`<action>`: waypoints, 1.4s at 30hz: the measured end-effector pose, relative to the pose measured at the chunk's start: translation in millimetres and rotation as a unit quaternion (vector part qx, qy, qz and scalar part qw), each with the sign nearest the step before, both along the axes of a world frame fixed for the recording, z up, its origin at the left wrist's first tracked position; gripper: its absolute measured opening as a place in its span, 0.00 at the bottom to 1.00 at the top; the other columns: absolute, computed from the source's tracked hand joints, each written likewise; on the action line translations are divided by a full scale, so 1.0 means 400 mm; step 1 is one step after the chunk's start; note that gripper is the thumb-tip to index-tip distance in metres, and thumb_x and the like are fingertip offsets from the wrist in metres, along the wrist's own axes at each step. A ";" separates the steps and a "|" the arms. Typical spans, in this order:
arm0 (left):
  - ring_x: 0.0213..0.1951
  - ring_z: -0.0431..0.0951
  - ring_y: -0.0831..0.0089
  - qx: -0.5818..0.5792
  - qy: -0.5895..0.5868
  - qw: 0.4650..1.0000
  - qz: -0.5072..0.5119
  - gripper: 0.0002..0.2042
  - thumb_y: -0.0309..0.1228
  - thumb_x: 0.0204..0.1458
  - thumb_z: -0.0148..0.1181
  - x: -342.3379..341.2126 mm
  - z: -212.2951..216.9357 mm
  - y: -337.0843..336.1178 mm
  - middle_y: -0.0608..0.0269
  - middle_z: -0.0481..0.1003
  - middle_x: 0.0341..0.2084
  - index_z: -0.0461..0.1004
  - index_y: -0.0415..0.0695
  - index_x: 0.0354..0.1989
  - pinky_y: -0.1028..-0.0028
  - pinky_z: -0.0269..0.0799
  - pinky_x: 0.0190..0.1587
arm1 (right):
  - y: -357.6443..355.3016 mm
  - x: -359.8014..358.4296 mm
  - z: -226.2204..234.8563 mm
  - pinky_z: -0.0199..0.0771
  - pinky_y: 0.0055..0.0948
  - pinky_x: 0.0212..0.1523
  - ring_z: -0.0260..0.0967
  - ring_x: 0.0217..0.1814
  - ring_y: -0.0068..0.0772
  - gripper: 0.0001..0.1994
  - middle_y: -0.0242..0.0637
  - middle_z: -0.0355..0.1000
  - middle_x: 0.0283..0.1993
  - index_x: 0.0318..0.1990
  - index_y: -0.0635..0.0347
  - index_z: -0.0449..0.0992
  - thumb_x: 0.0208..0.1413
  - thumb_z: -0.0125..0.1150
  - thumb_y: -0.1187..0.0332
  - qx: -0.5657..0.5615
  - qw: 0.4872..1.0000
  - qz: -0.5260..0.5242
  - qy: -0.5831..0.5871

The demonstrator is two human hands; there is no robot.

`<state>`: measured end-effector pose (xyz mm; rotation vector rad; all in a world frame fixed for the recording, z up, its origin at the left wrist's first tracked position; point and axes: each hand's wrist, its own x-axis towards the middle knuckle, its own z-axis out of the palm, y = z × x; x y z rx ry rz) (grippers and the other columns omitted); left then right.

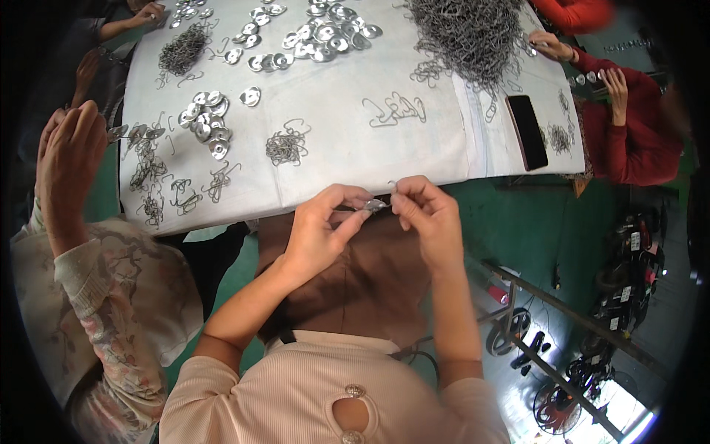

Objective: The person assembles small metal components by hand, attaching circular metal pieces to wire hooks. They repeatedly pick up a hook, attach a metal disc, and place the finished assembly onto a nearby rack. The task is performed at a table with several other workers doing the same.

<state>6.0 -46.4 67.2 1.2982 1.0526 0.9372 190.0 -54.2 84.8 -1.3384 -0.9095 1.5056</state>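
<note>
The left hand (322, 226) pinches a shiny disc (376, 206) between thumb and fingertips; just beside it, the right hand (430, 214) has thumb and finger closed on a thin wire hook (392, 183). Both hands are just off the near edge of the desk (333, 159). Ahead and left lie a hook clump (286, 146) and, beyond, piled discs (210, 118). A slackened pinch could drop the small disc short of the desk; a skewed push could bend the hook.

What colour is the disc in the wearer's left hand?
The disc is silver, in the head view.
</note>
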 end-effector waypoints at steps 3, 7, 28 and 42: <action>0.39 0.75 0.79 -0.017 0.005 1.000 -0.017 0.10 0.16 0.52 0.57 0.011 0.014 0.005 0.62 0.74 0.36 0.72 0.34 0.42 0.81 0.74 0.44 | -0.049 -0.021 -0.029 0.65 0.20 0.42 0.63 0.43 0.18 0.04 0.28 0.66 0.40 0.35 0.62 0.75 0.53 0.63 0.74 0.054 0.997 -0.058 -0.016; 0.39 0.75 0.79 -0.001 0.010 1.000 -0.016 0.10 0.15 0.51 0.57 0.019 0.013 0.004 0.62 0.74 0.36 0.72 0.34 0.42 0.81 0.74 0.43 | -0.053 -0.054 -0.039 0.63 0.19 0.39 0.62 0.43 0.20 0.04 0.30 0.65 0.43 0.33 0.63 0.75 0.51 0.64 0.74 0.067 0.990 -0.122 -0.030; 0.27 0.79 0.64 0.203 0.328 0.920 0.067 0.09 0.28 0.53 0.58 -0.107 -0.073 0.428 0.50 0.80 0.29 0.78 0.40 0.41 0.70 0.73 0.34 | -0.087 -0.075 -0.021 0.66 0.25 0.45 0.65 0.42 0.29 0.04 0.35 0.64 0.42 0.32 0.61 0.77 0.47 0.66 0.76 0.176 0.952 -0.140 -0.207; 0.32 0.80 0.67 0.060 0.135 0.980 -0.131 0.12 0.23 0.51 0.60 -0.001 0.088 0.094 0.54 0.79 0.32 0.76 0.36 0.45 0.74 0.74 0.37 | -0.067 -0.079 -0.072 0.66 0.31 0.46 0.64 0.45 0.36 0.05 0.37 0.65 0.43 0.32 0.61 0.77 0.47 0.66 0.73 0.190 0.944 -0.133 -0.235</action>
